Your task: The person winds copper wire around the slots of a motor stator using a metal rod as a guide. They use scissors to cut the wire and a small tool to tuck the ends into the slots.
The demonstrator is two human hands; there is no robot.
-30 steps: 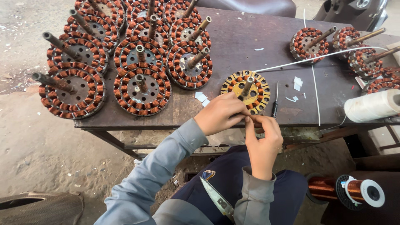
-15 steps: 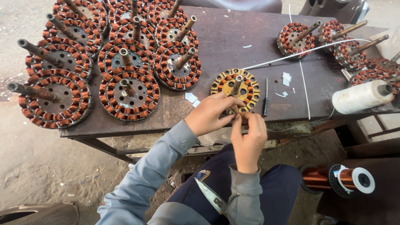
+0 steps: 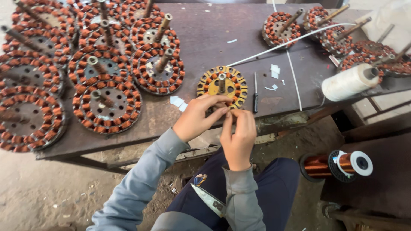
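Both hands met at the near edge of the dark brown worktable (image 3: 214, 38) | left hand (image 3: 200, 117) and right hand (image 3: 239, 137): fingertips pinched together, what they held too small to tell | round yellow-slotted stator core with steel shaft (image 3: 222, 85): flat on table, just beyond fingers | copper-wound stators (image 3: 107, 102): left | white thread cone (image 3: 347, 82): right.

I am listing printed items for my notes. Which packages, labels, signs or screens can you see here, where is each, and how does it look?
Label on the copper wire spool: at lower right beside the person's leg; a small pale patch with some blue on the black flange, print too small to tell.
Badge on the trousers: on the lap; small, dark with yellow and red.
No packages, signs or screens in view.
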